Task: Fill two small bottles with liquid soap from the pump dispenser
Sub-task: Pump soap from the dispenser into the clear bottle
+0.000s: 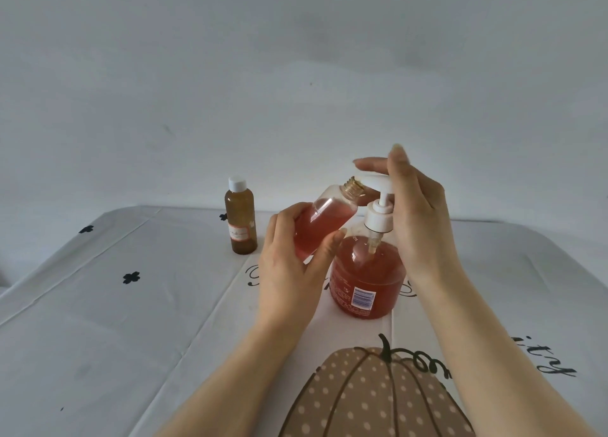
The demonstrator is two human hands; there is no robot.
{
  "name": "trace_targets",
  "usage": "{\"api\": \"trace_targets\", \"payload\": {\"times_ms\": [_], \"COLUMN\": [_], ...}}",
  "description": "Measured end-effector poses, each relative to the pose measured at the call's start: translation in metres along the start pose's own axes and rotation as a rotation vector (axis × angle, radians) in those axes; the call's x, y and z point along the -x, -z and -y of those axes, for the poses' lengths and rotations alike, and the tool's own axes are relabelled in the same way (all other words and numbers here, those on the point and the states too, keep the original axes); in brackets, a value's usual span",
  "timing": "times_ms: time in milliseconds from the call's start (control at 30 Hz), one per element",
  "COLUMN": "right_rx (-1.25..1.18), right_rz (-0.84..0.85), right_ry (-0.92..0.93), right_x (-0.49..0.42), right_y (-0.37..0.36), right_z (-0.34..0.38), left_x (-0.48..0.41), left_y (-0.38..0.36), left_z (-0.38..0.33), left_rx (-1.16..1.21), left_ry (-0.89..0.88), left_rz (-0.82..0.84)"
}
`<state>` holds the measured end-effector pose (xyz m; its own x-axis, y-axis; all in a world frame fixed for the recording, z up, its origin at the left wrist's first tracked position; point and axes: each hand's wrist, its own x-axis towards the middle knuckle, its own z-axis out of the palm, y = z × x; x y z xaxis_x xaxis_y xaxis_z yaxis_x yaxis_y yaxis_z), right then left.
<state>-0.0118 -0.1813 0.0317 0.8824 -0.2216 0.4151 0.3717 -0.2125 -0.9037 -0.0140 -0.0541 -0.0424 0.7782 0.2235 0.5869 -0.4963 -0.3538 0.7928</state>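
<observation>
Left hand (289,272) grips tilted bottle (324,222), right hand (418,212) straight-fingered on pump (378,183); neck (353,186) slipping aside would spill soap (365,272).

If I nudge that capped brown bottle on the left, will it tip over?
Quite possibly: the brown bottle is tall and narrow, so a push near its top may topple it. It looks nearly full, which should steady it somewhat. On its side, the round body would likely roll.

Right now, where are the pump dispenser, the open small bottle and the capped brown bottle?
pump dispenser (367,273): head view, its soap-filled body.
open small bottle (329,217): head view, its clear side.
capped brown bottle (239,210): head view, its body above the label.
</observation>
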Motion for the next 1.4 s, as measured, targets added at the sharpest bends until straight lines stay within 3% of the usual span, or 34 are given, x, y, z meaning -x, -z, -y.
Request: {"api": "trace_targets", "payload": {"times_ms": [300, 433, 767, 1400], "right_rx": [-0.027, -0.076, -0.006, 0.019], "right_rz": [-0.037, 0.035, -0.018, -0.006], "right_ry": [0.020, -0.047, 0.056, 0.036], "right_x": [-0.001, 0.000, -0.001, 0.005], "right_y": [-0.001, 0.002, 0.002, 0.006], "right_z": [-0.003, -0.006, -0.005, -0.008], "left_x": [-0.001, -0.001, -0.001, 0.002], "left_y": [0.001, 0.000, 0.000, 0.002], "left_z": [-0.001, -0.002, -0.001, 0.005], "left_rx": [0.002, 0.008, 0.004, -0.025], "left_ry": [-0.027, -0.020, -0.012, -0.001], "left_rz": [-0.013, -0.006, -0.005, 0.014]}}
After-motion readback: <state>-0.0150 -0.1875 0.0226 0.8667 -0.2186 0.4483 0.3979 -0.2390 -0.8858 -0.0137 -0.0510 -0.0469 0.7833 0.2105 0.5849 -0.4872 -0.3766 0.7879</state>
